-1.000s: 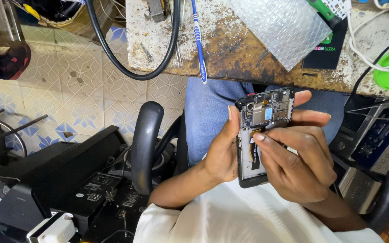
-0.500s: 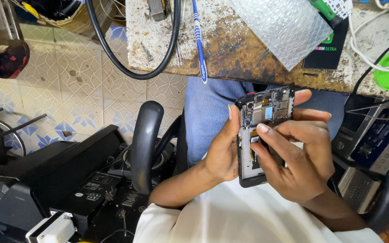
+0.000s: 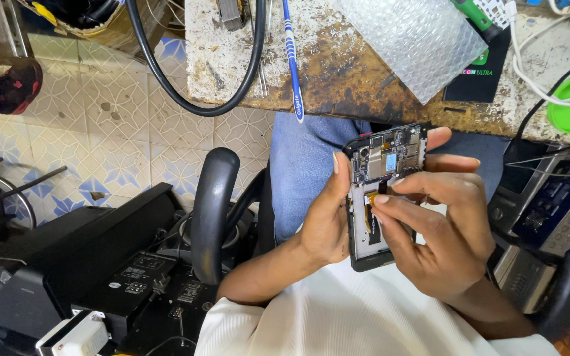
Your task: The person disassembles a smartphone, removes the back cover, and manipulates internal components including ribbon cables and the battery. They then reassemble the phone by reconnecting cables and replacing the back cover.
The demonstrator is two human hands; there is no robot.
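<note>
Left hand [image 3: 324, 221] grasped the opened phone [image 3: 384, 191] below the workbench [image 3: 338, 72]; right hand [image 3: 440, 234] fingertips pinched at its interior

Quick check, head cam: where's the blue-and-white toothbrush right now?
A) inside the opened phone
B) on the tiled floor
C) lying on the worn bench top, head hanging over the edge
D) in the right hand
C: the toothbrush lies on the bench top, its end past the edge, while the left hand holds the opened phone and the right hand fingertips touch its inside.
</note>
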